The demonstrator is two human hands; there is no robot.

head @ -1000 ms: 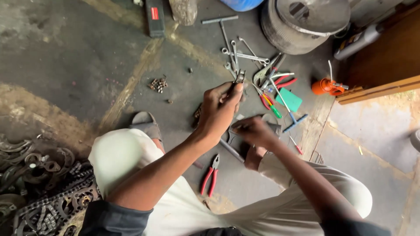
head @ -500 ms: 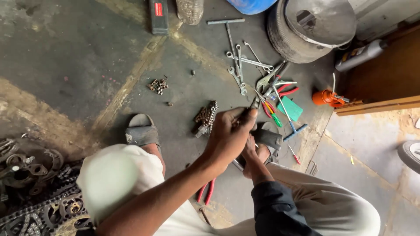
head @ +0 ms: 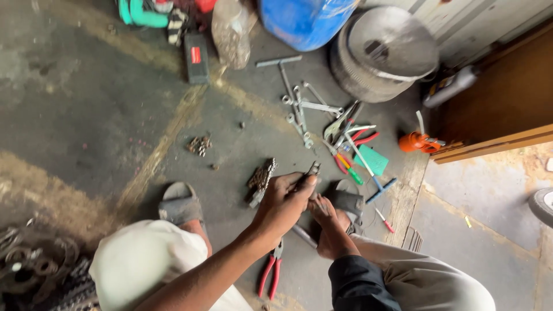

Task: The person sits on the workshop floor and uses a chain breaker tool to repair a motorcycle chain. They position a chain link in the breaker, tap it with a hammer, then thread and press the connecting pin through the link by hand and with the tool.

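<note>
At mid-frame, the left hand [head: 283,206] closes around a small dark tool [head: 311,170] whose tip pokes out above the fingers. The right hand [head: 325,214], just beside it, pinches something too hidden to identify. Red pliers [head: 271,275] lie below; a chain [head: 262,176] lies left.

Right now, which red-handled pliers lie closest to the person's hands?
The red-handled pliers on the floor just below the left hand, between the knees. The other red-handled tool lies farther off in the tool pile.
</note>
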